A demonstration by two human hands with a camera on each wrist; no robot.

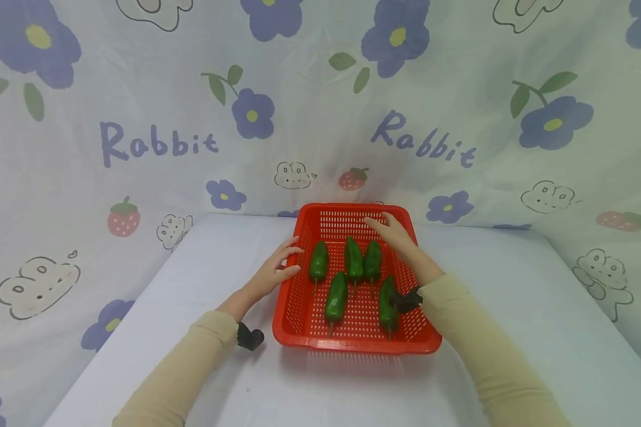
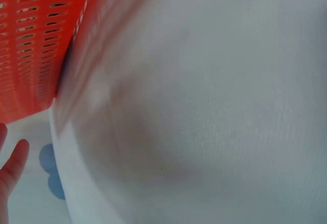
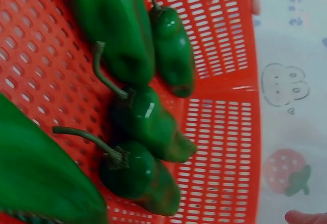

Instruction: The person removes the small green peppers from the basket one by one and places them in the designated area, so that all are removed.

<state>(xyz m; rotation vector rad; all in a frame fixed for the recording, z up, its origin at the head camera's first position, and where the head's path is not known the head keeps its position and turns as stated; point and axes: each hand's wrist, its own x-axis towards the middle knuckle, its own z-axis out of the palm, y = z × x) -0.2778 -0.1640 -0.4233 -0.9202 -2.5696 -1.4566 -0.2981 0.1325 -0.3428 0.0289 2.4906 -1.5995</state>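
Observation:
A red plastic basket with slotted walls stands on the white table, holding several green peppers. Over its left rim reaches my left hand, fingers spread and a little bent, gripping nothing. The left wrist view catches two of its fingers beside the basket's outer wall. My right hand is above the basket's back right part, fingers extended and holding nothing. Close below the right wrist camera lie the peppers, stems attached. Whether either hand touches the rim, I cannot tell.
A white table extends to both sides and in front of the basket. Behind it hangs a pale cloth printed with flowers, rabbits and strawberries. A dark wrist device sits at my left cuff, another at my right.

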